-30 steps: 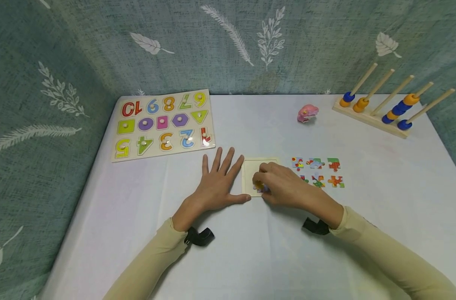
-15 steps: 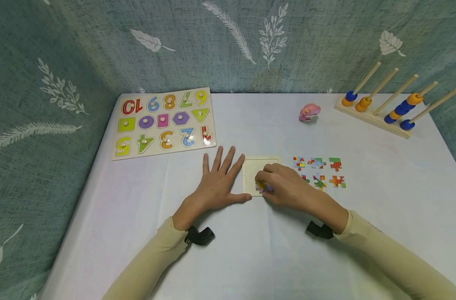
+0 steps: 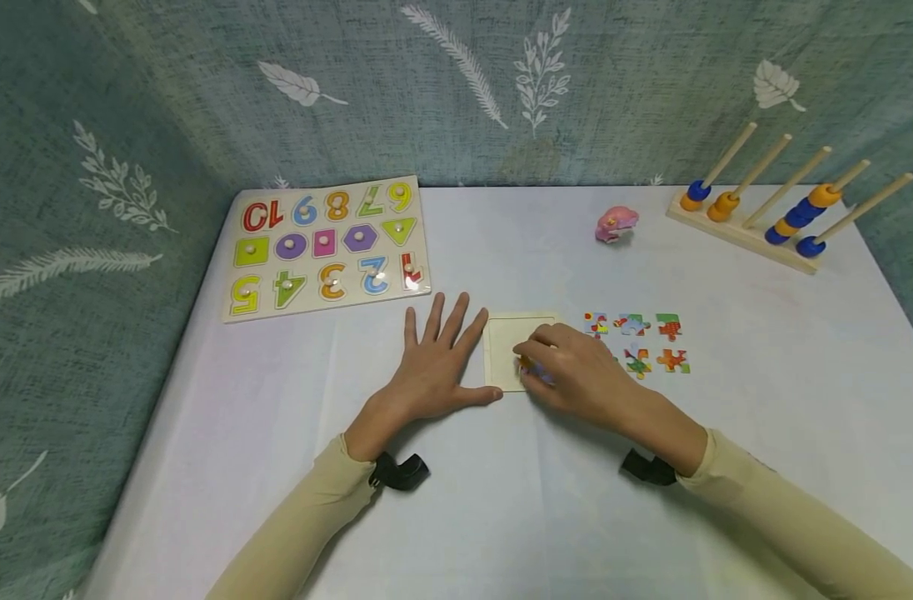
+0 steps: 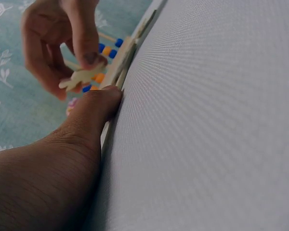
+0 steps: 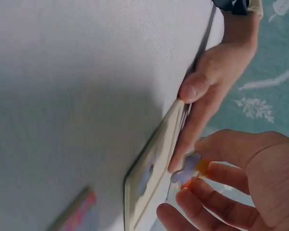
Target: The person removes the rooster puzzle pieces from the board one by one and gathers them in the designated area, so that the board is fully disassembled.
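My right hand [image 3: 580, 371] pinches a jigsaw piece [image 5: 187, 168] between thumb and fingers, lavender and orange on its printed side. In the left wrist view the piece's pale bare back [image 4: 82, 77] shows, held clear of the surface. Below it lies a square wooden puzzle tray [image 3: 499, 350], partly covered by the hand. A bluish patch shows in the tray in the right wrist view; I cannot tell whether it is another piece. My left hand [image 3: 431, 371] lies on the table with fingers spread, its thumb at the tray's near left corner.
Several loose jigsaw pieces [image 3: 633, 326] lie in two rows right of the tray. A number and shape peg board [image 3: 441, 293] is at the back left. A pink toy [image 3: 616, 224] and a wooden bead abacus [image 3: 745, 239] stand at the back right.
My right hand has drawn slightly to the right, and the piece now appears lifted from where it was at the tray's near side. My left hand has stayed put.
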{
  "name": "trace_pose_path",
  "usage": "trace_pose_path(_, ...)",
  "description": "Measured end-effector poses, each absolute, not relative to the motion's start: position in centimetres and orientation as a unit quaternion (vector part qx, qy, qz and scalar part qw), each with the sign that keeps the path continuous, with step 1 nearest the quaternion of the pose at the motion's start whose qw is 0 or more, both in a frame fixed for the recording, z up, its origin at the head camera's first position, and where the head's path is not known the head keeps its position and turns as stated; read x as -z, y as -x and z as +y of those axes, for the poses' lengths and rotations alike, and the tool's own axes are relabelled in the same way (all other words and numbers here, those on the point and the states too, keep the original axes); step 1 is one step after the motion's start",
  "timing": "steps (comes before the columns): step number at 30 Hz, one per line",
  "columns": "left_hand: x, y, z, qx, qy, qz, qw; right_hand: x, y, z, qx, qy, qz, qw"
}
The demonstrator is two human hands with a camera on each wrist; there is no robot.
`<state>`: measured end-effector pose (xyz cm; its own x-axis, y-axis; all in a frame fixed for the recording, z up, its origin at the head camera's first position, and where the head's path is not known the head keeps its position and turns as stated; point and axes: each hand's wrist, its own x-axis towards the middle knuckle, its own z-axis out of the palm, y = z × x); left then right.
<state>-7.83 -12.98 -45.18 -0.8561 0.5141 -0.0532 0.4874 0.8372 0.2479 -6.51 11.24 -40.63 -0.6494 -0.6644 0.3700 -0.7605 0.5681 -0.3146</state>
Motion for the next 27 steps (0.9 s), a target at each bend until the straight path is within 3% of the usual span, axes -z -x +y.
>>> trace_pose_path(27,45.1,7.8,-13.0,-0.122,-0.264,0.955,0.059,39.1,5.8,15.1,-0.181,-0.376,-0.905,0.078)
